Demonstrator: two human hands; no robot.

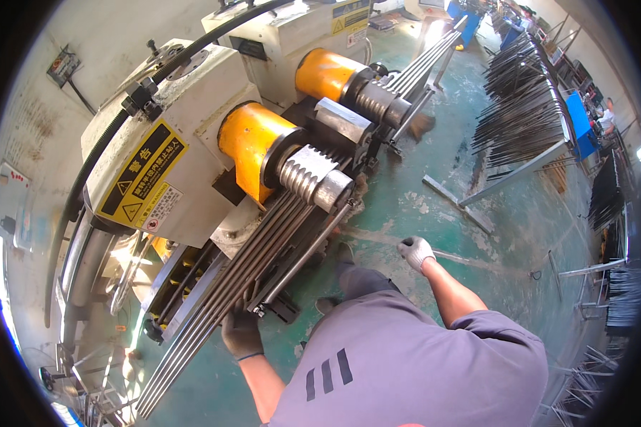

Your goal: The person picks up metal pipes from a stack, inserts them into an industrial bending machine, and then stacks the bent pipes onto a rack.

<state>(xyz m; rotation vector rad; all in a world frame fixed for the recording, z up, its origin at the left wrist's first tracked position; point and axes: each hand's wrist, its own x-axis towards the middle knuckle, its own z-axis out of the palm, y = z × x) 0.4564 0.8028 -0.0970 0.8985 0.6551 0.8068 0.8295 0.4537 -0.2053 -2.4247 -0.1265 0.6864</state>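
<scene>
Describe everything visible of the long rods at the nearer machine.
The rods are several slim, straight, metallic-looking lengths lying side by side, brownish-grey higher up and brighter toward their lower-left ends. They slant across the view, their upper part passing by the grooved metal block. The gloved left hand is at their right edge; its grip is partly hidden. Whether they are hollow is unclear.

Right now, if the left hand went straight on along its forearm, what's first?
The long metal rods, most likely. The left hand's fingertips look right at them; depth is unclear, so they may be just underneath.
</scene>
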